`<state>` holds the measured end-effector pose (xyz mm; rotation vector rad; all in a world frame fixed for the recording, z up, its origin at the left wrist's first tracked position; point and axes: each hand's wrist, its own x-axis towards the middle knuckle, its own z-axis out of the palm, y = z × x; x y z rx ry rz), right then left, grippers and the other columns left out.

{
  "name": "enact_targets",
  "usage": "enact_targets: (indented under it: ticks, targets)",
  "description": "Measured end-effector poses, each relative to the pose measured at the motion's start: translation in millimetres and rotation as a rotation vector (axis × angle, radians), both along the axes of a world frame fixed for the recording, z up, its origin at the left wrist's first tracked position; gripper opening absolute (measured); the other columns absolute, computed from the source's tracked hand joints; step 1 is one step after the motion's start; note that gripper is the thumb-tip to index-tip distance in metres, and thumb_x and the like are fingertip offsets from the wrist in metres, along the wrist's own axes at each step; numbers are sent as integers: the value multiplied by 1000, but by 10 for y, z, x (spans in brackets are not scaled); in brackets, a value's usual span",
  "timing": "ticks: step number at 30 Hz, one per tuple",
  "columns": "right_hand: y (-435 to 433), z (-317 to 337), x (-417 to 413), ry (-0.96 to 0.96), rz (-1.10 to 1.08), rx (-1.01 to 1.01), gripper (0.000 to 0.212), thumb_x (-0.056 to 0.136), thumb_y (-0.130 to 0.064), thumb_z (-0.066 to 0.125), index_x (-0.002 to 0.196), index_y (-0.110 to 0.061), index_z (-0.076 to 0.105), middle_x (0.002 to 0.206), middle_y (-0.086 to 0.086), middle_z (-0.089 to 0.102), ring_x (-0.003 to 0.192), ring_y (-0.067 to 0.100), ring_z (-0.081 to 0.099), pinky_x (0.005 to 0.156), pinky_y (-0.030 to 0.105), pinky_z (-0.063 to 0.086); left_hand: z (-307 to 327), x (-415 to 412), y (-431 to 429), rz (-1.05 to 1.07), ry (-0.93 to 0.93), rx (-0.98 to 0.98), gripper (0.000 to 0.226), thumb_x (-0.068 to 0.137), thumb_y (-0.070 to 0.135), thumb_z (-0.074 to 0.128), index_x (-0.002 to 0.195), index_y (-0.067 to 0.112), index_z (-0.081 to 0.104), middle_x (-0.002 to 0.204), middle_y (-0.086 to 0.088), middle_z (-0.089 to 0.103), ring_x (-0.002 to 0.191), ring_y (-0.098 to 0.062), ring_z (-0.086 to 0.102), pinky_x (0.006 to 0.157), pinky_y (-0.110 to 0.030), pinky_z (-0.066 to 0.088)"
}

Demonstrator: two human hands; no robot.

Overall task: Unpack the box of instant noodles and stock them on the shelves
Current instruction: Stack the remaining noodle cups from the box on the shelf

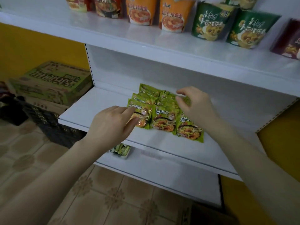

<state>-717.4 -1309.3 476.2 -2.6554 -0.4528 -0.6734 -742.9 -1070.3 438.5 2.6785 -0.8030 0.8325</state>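
Yellow wall [32, 51] at far left. Green printed box [52, 83] sits in front of it, left of the shelving, stacked above a black crate [53, 127]; I can't tell whether the box is open. Patterned tile floor [97, 200] runs under both.

Left hand [110, 125] reaches in from lower left over the front edge of the middle shelf [97, 108]. Its fingers lie on the front-left pack [142, 117], thumb hidden, so I can't tell if it pinches the pack or only touches it.

Below that hand, one green pack on the lower shelf [162, 168], the low pack [121, 149], lies near the shelf's front, partly hidden by the wrist.

Green noodle packs [164, 117] sit on the middle shelf, about mid-width, in three rows running front to back, each pack overlapping the one behind. Three front packs are side by side, with the right one nearer the shelf edge.

Top shelf [113, 34] above holds red bags [107, 7], then orange bags [141, 12], standing upright.

Right hand [194, 106] comes in from lower right, above the right row. Thumb and forefinger are curled and pinch the top edge of a back pack [186, 100]; other fingers are bent.

Further right on the top shelf stand dark green bags [209, 21], leaning slightly, then a dark red bag [289, 41] at the frame edge, blurred.
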Motion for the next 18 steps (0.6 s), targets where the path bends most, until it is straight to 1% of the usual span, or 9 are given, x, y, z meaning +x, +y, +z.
enact_targets:
  ticks: [3,7,10,12,13,16,18]
  targets:
    - [-29,-261,32,91,-51,21,26,89,-16,56,109,-1,64,109,16,66,104,31,60,88,32,43,-237,26,90,32,50,18,45,86,33,41,99,0,69,72,-12,70,60,-30,66,43,-28,48]
    - [-22,-607,134,230,-119,7,32,92,-20,54,120,-6,58,120,15,61,113,29,55,91,32,41,-554,193,221,59,145,45,47,85,34,40,102,-1,67,73,-13,70,61,-32,66,41,-32,49]
    - [26,-850,239,331,-153,28,35,92,-20,53,124,-6,55,126,15,58,117,28,52,94,32,40,-800,410,332,97,232,60,40,86,30,50,105,-2,64,72,-15,68,63,-34,64,43,-35,49]
    - [69,-1017,343,385,-183,24,37,91,-22,54,126,-7,53,126,15,57,117,30,51,94,36,42,-941,583,402,110,311,65,36,87,24,59,110,-4,61,75,-18,66,67,-37,63,48,-38,51]
    - [98,-1095,405,402,-196,19,38,91,-22,55,126,-7,53,126,15,57,117,31,52,93,37,43,-996,681,432,115,350,70,37,88,23,61,113,-4,59,78,-19,66,71,-38,63,51,-40,52]
    - [217,-1306,589,437,-241,-1,44,89,-23,58,129,-7,49,127,15,55,117,32,52,90,36,45,-1114,1009,491,138,454,105,47,92,32,53,124,-1,49,101,-19,64,91,-37,60,70,-41,51]
    - [305,-1426,697,454,-283,-1,48,89,-25,59,132,-9,46,131,15,53,118,31,51,89,37,45,-1207,1270,529,127,488,122,54,92,38,49,130,1,41,114,-17,60,102,-35,57,79,-40,49]
